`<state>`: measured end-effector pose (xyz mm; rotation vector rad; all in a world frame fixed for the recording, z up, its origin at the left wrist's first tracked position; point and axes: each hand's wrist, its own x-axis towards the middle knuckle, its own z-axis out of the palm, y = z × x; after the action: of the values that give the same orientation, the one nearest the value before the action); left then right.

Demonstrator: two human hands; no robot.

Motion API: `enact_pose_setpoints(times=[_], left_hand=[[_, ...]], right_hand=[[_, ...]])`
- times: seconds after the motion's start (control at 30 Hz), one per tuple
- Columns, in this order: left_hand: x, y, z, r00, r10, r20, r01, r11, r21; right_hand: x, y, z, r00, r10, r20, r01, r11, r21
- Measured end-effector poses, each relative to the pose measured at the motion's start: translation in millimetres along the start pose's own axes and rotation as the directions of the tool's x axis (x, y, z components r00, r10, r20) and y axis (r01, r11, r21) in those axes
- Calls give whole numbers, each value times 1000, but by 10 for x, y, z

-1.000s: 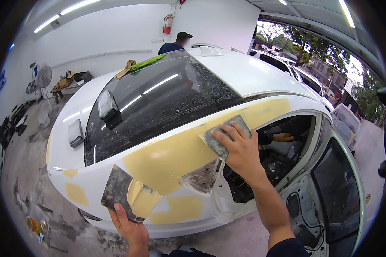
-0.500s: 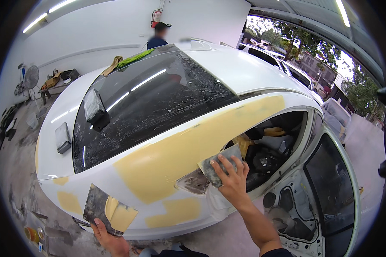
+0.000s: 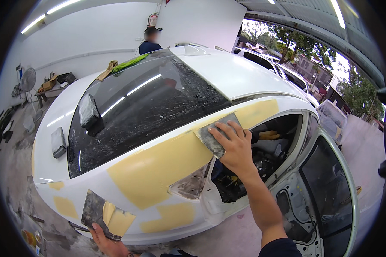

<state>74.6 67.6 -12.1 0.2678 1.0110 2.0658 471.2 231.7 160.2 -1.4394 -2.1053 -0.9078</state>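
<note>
My left hand (image 3: pixel 106 242) grips a dark, smudged flat plate (image 3: pixel 92 208) by its lower edge, thumb on top; a lump of yellow putty (image 3: pixel 118 219) covers its right part. With fingers spread over its back, my right hand (image 3: pixel 236 149) presses a grey, stained flat putty spreader (image 3: pixel 211 144) against the side pillar of a white car (image 3: pixel 240 70). A long band of yellow putty (image 3: pixel 154 165) runs along that pillar, on both sides of the spreader. Below it, a smaller yellow patch (image 3: pixel 171 216) lies near a dull triangular recess (image 3: pixel 193 182).
An open car door (image 3: pixel 330 188) stands at the right beside the door opening. Two grey blocks (image 3: pixel 88 110) (image 3: pixel 58 142) rest on the car's glass and white panel. Cloths (image 3: pixel 131 63) lie across the glass. A person (image 3: pixel 150 43) stands beyond the car; a fan (image 3: pixel 28 80) stands left.
My right hand has moved up the pillar with the spreader, from beside the triangular recess onto the yellow band. The left hand still holds the plate in nearly the same place.
</note>
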Motion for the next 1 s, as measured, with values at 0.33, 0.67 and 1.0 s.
enact_pose_setpoints(times=[0.33,0.67,1.0], left_hand=[[6,58,-33,998,36,-48,-34,998,46],[-586,-265,656,973,-44,226,64,995,-82],[-993,-966,2124,711,-88,698,119,993,4]], right_hand=[[-539,42,-219,979,139,-150,-131,989,61],[-408,322,-49,998,42,-48,-43,999,-9],[-1518,288,-1217,971,239,11,-235,948,215]])
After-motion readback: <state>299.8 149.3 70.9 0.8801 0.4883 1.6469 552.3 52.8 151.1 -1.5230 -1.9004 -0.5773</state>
